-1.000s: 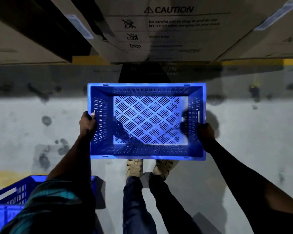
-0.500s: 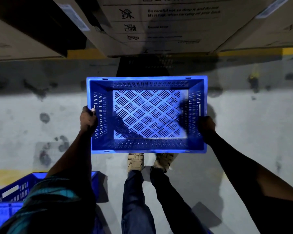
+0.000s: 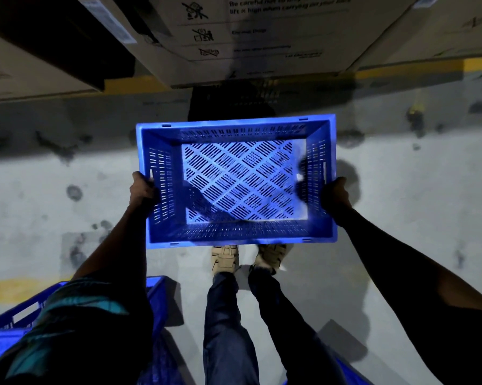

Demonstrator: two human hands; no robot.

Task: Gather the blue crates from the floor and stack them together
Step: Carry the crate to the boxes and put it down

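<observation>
An empty blue slotted crate [image 3: 159,237] hangs level in front of me above the concrete floor. My left hand [image 3: 141,187] grips its left side wall and my right hand [image 3: 335,193] grips its right side wall. A second blue crate [image 3: 3,337] stands on the floor at the lower left, partly hidden by my left sleeve. A blue sliver [image 3: 342,365] shows at the bottom right behind my leg; I cannot tell what it is.
Large cardboard boxes [image 3: 262,37] with caution print stand ahead on the floor past a yellow line [image 3: 479,63]. My two feet in tan shoes [image 3: 224,259] stand just under the held crate. Another yellow floor stripe [image 3: 20,287] runs at the left.
The held crate has risen slightly and sits a little higher in view. The boxes have slid up as my head tilts down. Both hands keep their grip.
</observation>
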